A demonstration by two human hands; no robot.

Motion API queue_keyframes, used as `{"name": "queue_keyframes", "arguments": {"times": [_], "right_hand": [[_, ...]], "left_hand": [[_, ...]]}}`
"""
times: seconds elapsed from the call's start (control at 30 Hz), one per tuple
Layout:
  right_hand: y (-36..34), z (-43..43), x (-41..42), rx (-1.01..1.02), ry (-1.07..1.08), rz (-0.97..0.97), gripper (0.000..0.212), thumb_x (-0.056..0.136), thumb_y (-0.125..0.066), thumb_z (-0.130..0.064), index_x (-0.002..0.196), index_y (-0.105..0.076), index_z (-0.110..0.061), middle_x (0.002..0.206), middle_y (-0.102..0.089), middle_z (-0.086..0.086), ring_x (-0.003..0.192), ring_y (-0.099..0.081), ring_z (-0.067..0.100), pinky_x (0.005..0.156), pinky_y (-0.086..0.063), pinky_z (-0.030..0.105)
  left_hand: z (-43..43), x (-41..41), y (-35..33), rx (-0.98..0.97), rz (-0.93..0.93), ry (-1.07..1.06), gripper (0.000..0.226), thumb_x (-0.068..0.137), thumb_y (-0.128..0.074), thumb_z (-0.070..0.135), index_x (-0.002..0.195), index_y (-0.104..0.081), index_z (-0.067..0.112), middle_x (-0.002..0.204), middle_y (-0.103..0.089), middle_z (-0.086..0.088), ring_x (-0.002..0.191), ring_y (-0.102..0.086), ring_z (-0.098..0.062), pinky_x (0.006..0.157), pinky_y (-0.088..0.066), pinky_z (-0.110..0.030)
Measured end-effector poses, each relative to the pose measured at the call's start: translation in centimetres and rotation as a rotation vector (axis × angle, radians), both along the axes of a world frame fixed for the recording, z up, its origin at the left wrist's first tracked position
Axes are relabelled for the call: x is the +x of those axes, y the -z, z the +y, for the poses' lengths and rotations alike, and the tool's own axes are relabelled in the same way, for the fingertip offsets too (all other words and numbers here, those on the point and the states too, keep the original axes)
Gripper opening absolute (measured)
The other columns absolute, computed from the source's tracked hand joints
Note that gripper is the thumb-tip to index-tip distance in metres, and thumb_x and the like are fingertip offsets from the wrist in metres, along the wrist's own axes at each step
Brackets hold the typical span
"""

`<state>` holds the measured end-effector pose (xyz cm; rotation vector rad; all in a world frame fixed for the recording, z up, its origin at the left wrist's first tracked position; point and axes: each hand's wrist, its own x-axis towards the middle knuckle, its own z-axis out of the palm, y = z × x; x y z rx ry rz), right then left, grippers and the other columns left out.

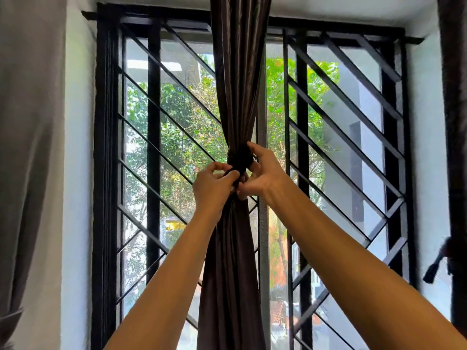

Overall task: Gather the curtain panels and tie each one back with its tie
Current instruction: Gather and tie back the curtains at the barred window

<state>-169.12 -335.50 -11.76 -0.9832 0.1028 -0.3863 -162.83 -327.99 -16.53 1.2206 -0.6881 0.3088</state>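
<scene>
Knotting the tie (240, 160) round the centre panel (237, 72), which is gathered tight mid-window. The left hand (214, 184) pinches a tie end just under the knot, and the right hand (261, 173) curls its fingers on the knot's right side. The far-right panel (454, 122) looks already tied. Can't tell for the grey left panel (30, 147). The centre one is probably nearly done.

curtain (237, 97): dark brown | tie (240, 157): black | window grille (154, 147): black
</scene>
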Motion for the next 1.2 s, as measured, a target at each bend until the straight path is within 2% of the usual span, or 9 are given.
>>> {"name": "queue_keyframes", "arguments": {"times": [0.13,0.37,0.67,0.8,0.87,0.97,1.07,1.13,1.2], "right_hand": [[0.2,-1.2,0.1,-0.042,0.033,0.032,0.021,0.080,-0.058,-0.039,0.070,-0.059,-0.020,0.079,-0.039,0.001,0.064,-0.031,0.012,0.062,-0.026,0.025],[-0.2,-1.9,-0.1,-0.200,0.063,0.033,0.007,0.089,-0.050,-0.014,0.093,-0.056,-0.014,0.085,-0.041,0.003,0.071,-0.038,0.008,0.061,-0.030,0.019],[1.3,-1.5,1.0,-0.491,0.276,-0.136,0.020,0.073,-0.069,0.012,0.075,-0.060,-0.007,0.076,-0.063,0.013,0.062,-0.061,0.022,0.050,-0.053,0.026],[1.9,-1.8,1.6,-0.794,0.633,-0.087,0.023,0.065,-0.076,0.003,0.070,-0.061,-0.014,0.079,-0.066,0.011,0.073,-0.067,0.029,0.066,-0.058,0.040],[2.2,-2.0,1.5,-0.840,0.688,-0.091,0.021,0.067,-0.075,0.001,0.069,-0.058,-0.011,0.071,-0.061,0.008,0.068,-0.065,0.025,0.057,-0.056,0.035],[2.5,-2.6,1.4,-0.776,0.650,-0.122,0.035,0.067,-0.078,0.003,0.053,-0.049,-0.012,0.055,-0.053,0.003,0.052,-0.056,0.020,0.049,-0.045,0.027],[2.7,-3.1,1.4,-0.670,0.534,-0.127,0.027,0.068,-0.080,0.003,0.063,-0.056,-0.009,0.072,-0.063,0.010,0.068,-0.066,0.025,0.054,-0.053,0.031],[2.9,-3.4,1.1,-0.748,0.562,-0.115,0.026,0.066,-0.083,-0.003,0.065,-0.058,-0.009,0.077,-0.064,0.010,0.077,-0.068,0.025,0.068,-0.059,0.038],[3.0,-3.6,0.6,-0.945,0.658,-0.117,0.035,0.066,-0.084,-0.009,0.054,-0.051,-0.014,0.061,-0.056,0.002,0.060,-0.062,0.012,0.062,-0.055,0.025]], "left_hand": [[0.8,0.2,-0.5,-0.004,-0.256,-0.221,0.015,0.071,-0.077,0.023,0.083,-0.069,0.026,0.084,-0.071,0.009,0.078,-0.067,-0.012,0.075,-0.052,-0.028],[0.5,0.0,-4.4,0.216,-0.470,-0.334,0.037,0.070,-0.075,0.051,0.089,-0.073,0.020,0.079,-0.071,0.007,0.074,-0.068,-0.006,0.074,-0.054,-0.026],[-0.4,0.7,-5.4,0.396,-0.561,-0.441,0.008,0.079,-0.071,0.022,0.078,-0.063,0.020,0.070,-0.060,0.005,0.069,-0.059,-0.015,0.067,-0.047,-0.027],[-1.0,0.5,-4.9,0.406,-0.643,-0.497,0.004,0.088,-0.060,0.020,0.089,-0.058,0.017,0.082,-0.067,-0.004,0.075,-0.061,-0.023,0.067,-0.050,-0.035],[-1.1,0.5,-4.8,0.392,-0.684,-0.510,0.003,0.089,-0.057,0.018,0.091,-0.054,0.018,0.077,-0.065,-0.001,0.071,-0.060,-0.024,0.063,-0.048,-0.034],[-1.0,0.8,-5.1,0.331,-0.689,-0.493,0.004,0.089,-0.057,0.016,0.091,-0.055,0.018,0.067,-0.058,0.004,0.062,-0.053,-0.021,0.057,-0.038,-0.029],[-1.1,0.7,-5.5,0.241,-0.681,-0.461,0.004,0.088,-0.059,0.014,0.090,-0.057,0.017,0.069,-0.060,0.001,0.054,-0.049,-0.010,0.054,-0.033,-0.026],[-1.2,0.5,-5.9,0.229,-0.707,-0.452,0.004,0.089,-0.058,0.012,0.091,-0.058,0.014,0.068,-0.059,0.003,0.054,-0.049,-0.007,0.054,-0.036,-0.026],[-1.1,0.5,-7.0,0.260,-0.752,-0.482,0.006,0.088,-0.058,0.011,0.092,-0.059,0.015,0.067,-0.056,0.008,0.060,-0.051,-0.012,0.057,-0.039,-0.026]]}}
